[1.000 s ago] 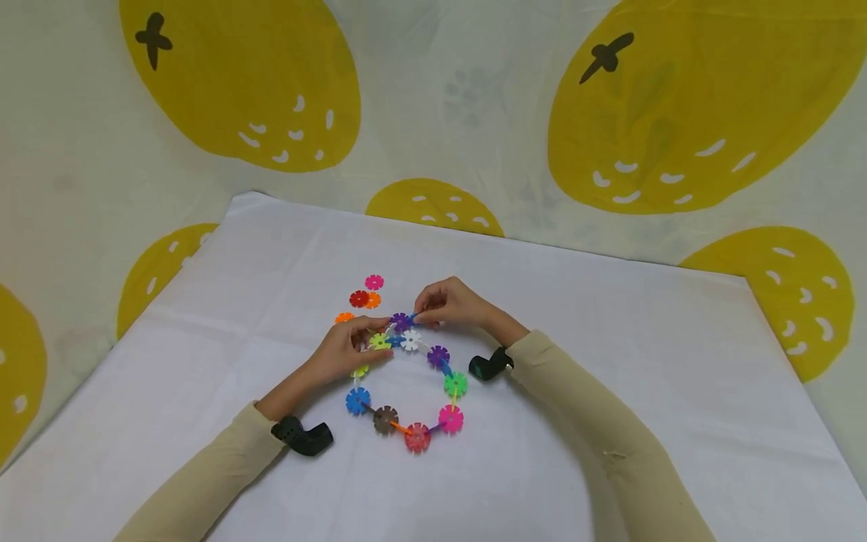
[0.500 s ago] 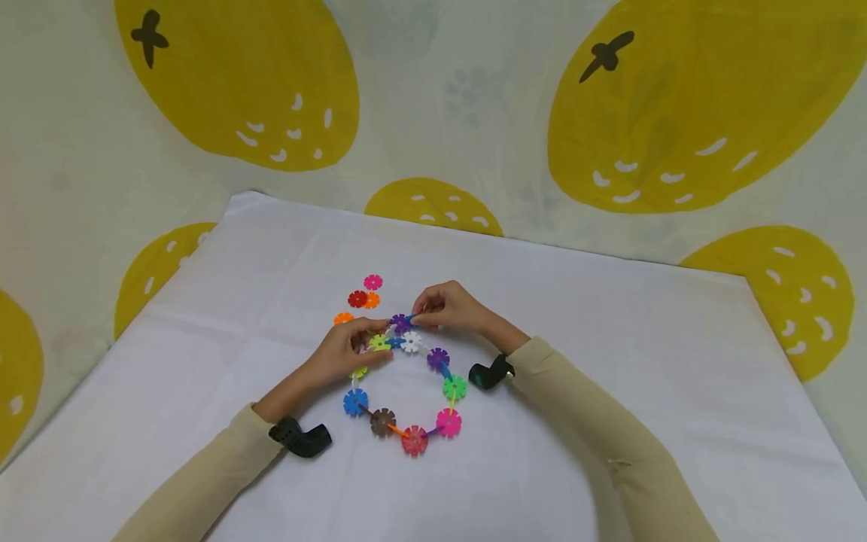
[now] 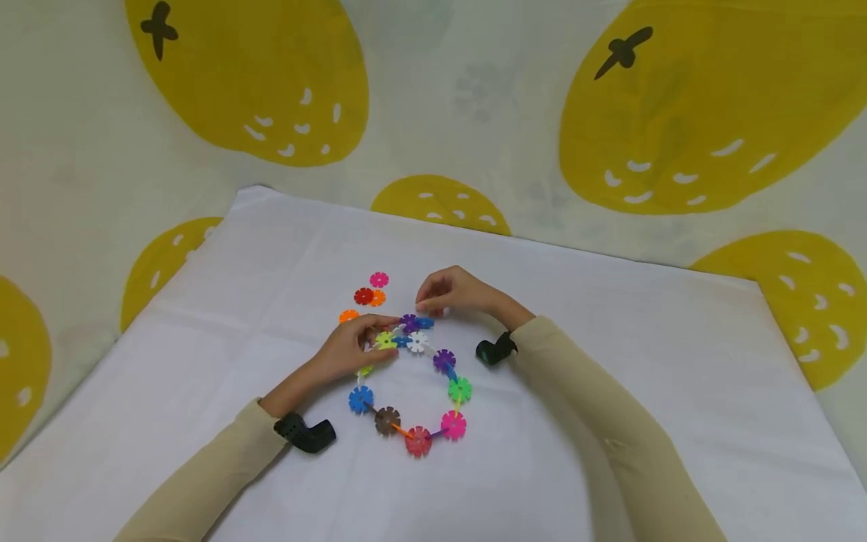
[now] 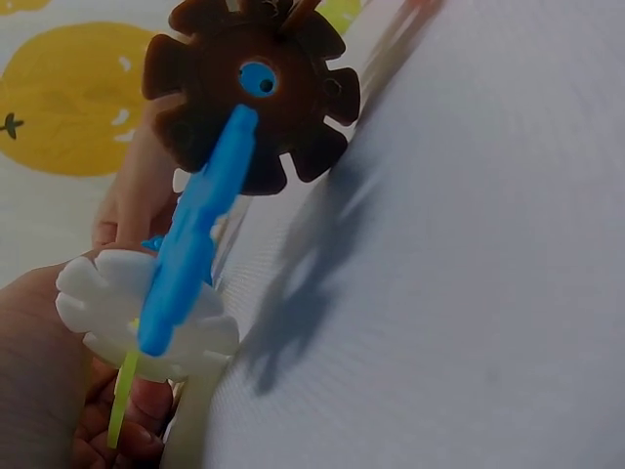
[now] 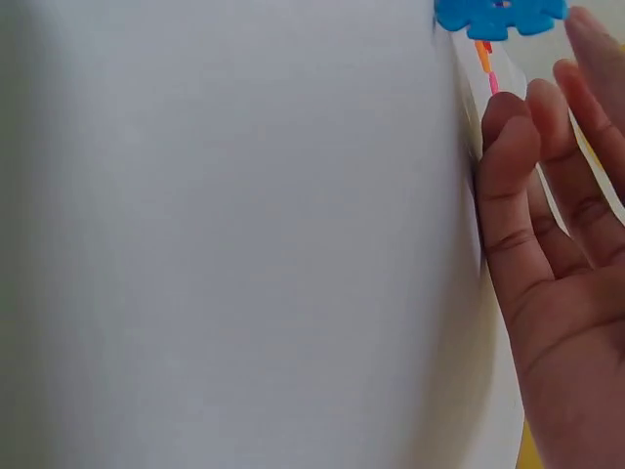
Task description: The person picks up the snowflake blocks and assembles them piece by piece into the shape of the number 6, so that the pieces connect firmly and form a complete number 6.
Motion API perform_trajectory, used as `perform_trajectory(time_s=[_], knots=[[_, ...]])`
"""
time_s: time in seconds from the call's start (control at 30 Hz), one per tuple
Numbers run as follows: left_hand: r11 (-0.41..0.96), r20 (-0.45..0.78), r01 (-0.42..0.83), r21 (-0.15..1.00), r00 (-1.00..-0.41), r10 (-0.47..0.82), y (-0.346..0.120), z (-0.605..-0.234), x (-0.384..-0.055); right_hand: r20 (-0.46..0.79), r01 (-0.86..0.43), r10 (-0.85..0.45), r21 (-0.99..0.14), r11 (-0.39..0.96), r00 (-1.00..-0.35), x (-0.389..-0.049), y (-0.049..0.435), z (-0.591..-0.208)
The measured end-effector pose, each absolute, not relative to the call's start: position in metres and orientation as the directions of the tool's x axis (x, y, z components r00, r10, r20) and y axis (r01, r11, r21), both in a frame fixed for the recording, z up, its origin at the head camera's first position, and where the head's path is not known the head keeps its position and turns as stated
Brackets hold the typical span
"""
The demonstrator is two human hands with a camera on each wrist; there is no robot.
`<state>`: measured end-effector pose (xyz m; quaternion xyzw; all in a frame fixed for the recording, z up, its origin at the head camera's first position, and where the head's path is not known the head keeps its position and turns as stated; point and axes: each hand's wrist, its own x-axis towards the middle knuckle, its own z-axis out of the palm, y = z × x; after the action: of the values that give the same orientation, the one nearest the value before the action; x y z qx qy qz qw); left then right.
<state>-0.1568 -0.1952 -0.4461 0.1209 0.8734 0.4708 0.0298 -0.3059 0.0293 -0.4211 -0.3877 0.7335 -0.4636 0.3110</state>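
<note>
A ring of notched, flower-shaped plastic discs linked edge to edge lies on the white cloth, its blue disc (image 3: 361,400), brown disc (image 3: 387,421) and green disc (image 3: 460,390) among several colours. My left hand (image 3: 348,350) grips the ring at its far left, thumb and fingers about the yellow-green disc (image 3: 385,341). Beyond it a purple disc (image 3: 409,324) carries a blue disc (image 5: 500,16) on its right side. Just above that blue disc, my right hand (image 3: 455,290) holds nothing, fingers loosely bent. In the left wrist view a brown disc (image 4: 254,103) hangs nearest the camera.
Behind the left hand lie loose discs: a pink disc (image 3: 379,279), a red disc (image 3: 363,296) overlapping an orange one, and another orange disc (image 3: 348,315). A lemon-patterned cloth (image 3: 467,90) hangs beyond the table's far edge.
My right hand has let go of the blue disc and lifted slightly away from it. The blue disc stays joined to the purple one. The left hand keeps its grip.
</note>
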Motion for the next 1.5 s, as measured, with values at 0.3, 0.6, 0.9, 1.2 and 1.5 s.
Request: perform_trajectory(time_s=[0.3, 0.6, 0.9, 1.2, 1.5], knots=[[0.527, 0.060, 0.193, 0.827, -0.964, 0.258, -0.196, -0.446, -0.157, -0.125, -0.316, -0.834, -0.887, 0.336, -0.537, -0.318, 0.003, -0.420], [0.534, 0.073, 0.215, 0.817, -0.959, 0.274, -0.196, -0.448, -0.157, -0.133, -0.327, -0.819, -0.872, 0.365, -0.559, -0.330, -0.017, -0.419], [0.552, 0.069, 0.219, 0.805, -0.958, 0.279, -0.197, -0.447, -0.156, -0.087, -0.422, -0.848, -0.838, 0.346, -0.523, -0.338, -0.029, -0.424], [0.534, 0.103, 0.250, 0.808, -0.951, 0.290, -0.198, -0.446, -0.156, -0.118, -0.511, -0.851, -0.754, 0.412, -0.512, -0.337, -0.036, -0.419], [0.539, 0.097, 0.244, 0.806, -0.953, 0.286, -0.198, -0.447, -0.157, -0.170, -0.555, -0.843, -0.684, 0.473, -0.509, -0.336, -0.040, -0.416]])
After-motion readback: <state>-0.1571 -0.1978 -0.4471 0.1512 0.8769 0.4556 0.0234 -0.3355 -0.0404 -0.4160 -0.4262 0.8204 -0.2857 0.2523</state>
